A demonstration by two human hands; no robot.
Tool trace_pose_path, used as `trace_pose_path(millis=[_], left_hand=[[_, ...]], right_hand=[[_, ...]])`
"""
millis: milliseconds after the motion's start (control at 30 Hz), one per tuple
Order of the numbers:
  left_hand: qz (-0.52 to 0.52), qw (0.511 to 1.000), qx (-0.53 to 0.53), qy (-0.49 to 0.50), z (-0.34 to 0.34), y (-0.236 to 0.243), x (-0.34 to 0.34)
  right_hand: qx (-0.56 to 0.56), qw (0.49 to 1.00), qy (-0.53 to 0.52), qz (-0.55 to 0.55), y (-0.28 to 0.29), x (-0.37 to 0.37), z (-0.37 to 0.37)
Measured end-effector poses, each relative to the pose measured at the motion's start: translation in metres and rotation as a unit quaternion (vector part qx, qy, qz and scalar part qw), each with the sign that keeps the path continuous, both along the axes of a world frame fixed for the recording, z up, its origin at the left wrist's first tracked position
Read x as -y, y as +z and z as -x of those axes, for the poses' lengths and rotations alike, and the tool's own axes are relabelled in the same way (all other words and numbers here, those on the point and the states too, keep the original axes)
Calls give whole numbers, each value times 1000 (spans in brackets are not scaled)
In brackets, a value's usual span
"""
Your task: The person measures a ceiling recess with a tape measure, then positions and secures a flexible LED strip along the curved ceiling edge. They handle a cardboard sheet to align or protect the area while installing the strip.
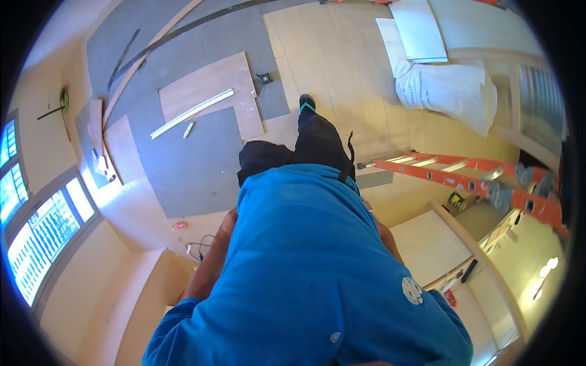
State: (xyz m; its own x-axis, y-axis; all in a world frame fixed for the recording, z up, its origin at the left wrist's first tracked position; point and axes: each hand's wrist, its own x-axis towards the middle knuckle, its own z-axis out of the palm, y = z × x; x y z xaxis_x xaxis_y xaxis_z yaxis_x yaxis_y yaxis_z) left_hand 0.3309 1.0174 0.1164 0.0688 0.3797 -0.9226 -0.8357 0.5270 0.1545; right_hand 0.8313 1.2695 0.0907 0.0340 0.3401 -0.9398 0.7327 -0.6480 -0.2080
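Note:
Both arms hang down beside my blue shirt (pixel 299 244). Only a bit of my left hand (pixel 229 221) shows, at the shirt's left edge by my hip; its fingers are hidden behind the cloth. On the other side, the shirt covers nearly all of my right hand (pixel 367 206), and whether it holds anything cannot be seen. Below are my black trousers (pixel 314 143) and one foot in a dark sandal (pixel 307 102) with a teal strap. A dark cord or strap (pixel 350 149) dangles at my right thigh.
Grey sheets (pixel 189 165) and a brown board (pixel 210 79) cover floor at the left, with a white strip (pixel 192 114) and a small tube (pixel 188 130) on top. An orange ladder (pixel 452 174) stands at the right. Beyond it lies a white sack (pixel 442 91). Behind my left arm is a cable (pixel 195 249).

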Motion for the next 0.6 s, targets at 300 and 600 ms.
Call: trace_pose_path(millis=[300,600], left_hand=[[25,941,260,-216,29,-118,-52],[77,734,-568,-363,126,-636,-293]], right_hand=[[49,991,67,104,34,-112,11],[244,940,16,237,10,-136,2]])
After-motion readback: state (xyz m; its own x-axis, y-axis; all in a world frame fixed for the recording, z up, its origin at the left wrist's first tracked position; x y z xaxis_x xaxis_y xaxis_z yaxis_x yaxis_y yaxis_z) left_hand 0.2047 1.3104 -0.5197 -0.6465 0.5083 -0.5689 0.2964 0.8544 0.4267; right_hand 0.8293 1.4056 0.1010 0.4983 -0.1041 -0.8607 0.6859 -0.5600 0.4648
